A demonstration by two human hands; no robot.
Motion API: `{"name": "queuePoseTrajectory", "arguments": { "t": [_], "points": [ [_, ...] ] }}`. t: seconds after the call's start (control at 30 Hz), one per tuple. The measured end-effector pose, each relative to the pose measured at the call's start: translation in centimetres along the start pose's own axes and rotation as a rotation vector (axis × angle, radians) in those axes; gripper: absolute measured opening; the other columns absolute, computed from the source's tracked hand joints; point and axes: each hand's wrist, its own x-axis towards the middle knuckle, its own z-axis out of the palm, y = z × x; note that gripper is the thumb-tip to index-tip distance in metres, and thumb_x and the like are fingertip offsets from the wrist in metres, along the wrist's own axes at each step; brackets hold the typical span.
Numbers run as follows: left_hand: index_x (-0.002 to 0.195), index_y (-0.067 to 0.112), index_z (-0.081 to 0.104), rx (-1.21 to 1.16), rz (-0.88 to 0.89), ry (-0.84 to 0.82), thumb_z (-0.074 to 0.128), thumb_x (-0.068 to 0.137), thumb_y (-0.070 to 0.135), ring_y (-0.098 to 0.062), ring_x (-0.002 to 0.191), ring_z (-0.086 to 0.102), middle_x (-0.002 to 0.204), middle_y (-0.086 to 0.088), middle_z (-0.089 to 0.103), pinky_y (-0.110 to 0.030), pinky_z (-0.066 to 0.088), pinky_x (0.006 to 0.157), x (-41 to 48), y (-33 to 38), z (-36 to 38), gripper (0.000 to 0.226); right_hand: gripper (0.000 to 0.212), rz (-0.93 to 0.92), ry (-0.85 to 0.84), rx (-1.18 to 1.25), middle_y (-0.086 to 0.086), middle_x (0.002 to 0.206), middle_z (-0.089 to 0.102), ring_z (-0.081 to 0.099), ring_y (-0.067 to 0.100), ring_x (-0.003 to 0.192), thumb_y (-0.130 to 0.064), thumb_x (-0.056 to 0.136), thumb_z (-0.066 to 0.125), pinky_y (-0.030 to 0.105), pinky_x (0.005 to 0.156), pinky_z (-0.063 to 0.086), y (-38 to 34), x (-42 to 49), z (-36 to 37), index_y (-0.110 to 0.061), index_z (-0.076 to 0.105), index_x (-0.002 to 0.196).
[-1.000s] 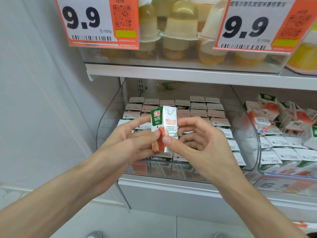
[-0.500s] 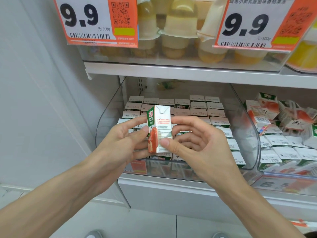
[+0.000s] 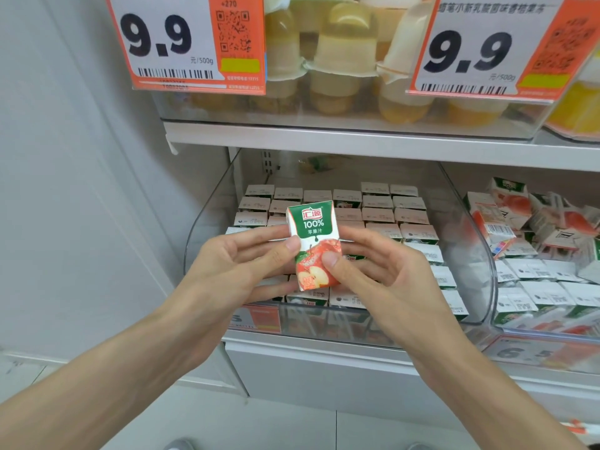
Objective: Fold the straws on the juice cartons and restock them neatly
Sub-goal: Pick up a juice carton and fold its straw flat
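A small apple juice carton [image 3: 312,237], green on top with red apples below, is upright in front of the clear bin [image 3: 207,222], its printed front facing me. My left hand [image 3: 237,267] pinches its left edge with thumb and fingers. My right hand [image 3: 373,274] grips its right side, thumb on the apple picture. Its straw is out of sight behind the carton. Rows of upright cartons [image 3: 376,206] fill the bin behind my hands.
A second bin [image 3: 552,323] on the right holds cartons, some lying jumbled [image 3: 519,209] at the back. The shelf above [image 3: 324,141] carries jelly cups [image 3: 344,56] behind two 9.9 price tags [image 3: 188,43]. A grey wall [image 3: 65,190] stands to the left.
Between my hands the carton has turned from its side panel to its green and red front. Both hands stayed in front of the bin.
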Motion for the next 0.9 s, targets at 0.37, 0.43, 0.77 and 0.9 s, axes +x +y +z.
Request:
{"name": "queuePoseTrajectory", "arguments": {
  "t": [0.37,0.43,0.77,0.9],
  "points": [
    [0.132,0.025,0.072,0.08,0.049,-0.053,0.071,0.096,0.026,-0.022,0.11,0.078,0.122,-0.002,0.08,-0.023,0.063,0.085,-0.15,0.61,0.11,0.036,0.039,-0.047,0.033,0.007,-0.011,0.111,0.081,0.081,0.014,0.095,-0.037,0.073,0.089,0.027,0.094,0.061,0.15,0.0,-0.42,-0.03,0.077,0.109],
    [0.131,0.03,0.072,0.1,0.057,-0.052,0.076,0.09,0.031,-0.023,0.111,0.078,0.123,-0.001,0.079,-0.031,0.063,0.093,-0.22,0.49,0.18,0.041,0.048,-0.037,-0.022,-0.017,-0.011,0.113,0.081,0.08,0.013,0.1,-0.037,0.071,0.091,0.025,0.094,0.061,0.04,-0.1,-0.17,-0.027,0.075,0.115],
    [0.145,0.036,0.061,0.257,0.103,-0.238,0.063,0.103,0.029,-0.006,0.13,0.065,0.14,0.014,0.07,-0.036,0.049,0.11,-0.64,0.59,0.83,0.042,0.044,-0.032,-0.025,-0.067,-0.006,0.115,0.08,0.074,0.013,0.108,-0.032,0.078,0.092,0.027,0.096,0.06,-0.05,-0.1,-0.33,-0.037,0.08,0.12],
    [0.143,0.04,0.061,0.192,0.037,-0.193,0.07,0.097,0.035,-0.008,0.127,0.068,0.134,0.011,0.074,-0.034,0.048,0.107,-0.31,0.72,0.55,0.047,0.068,0.004,-0.007,0.011,-0.004,0.112,0.082,0.077,0.014,0.107,-0.044,0.065,0.091,0.031,0.098,0.061,-0.03,0.02,-0.23,-0.032,0.07,0.129]
  ]
}}
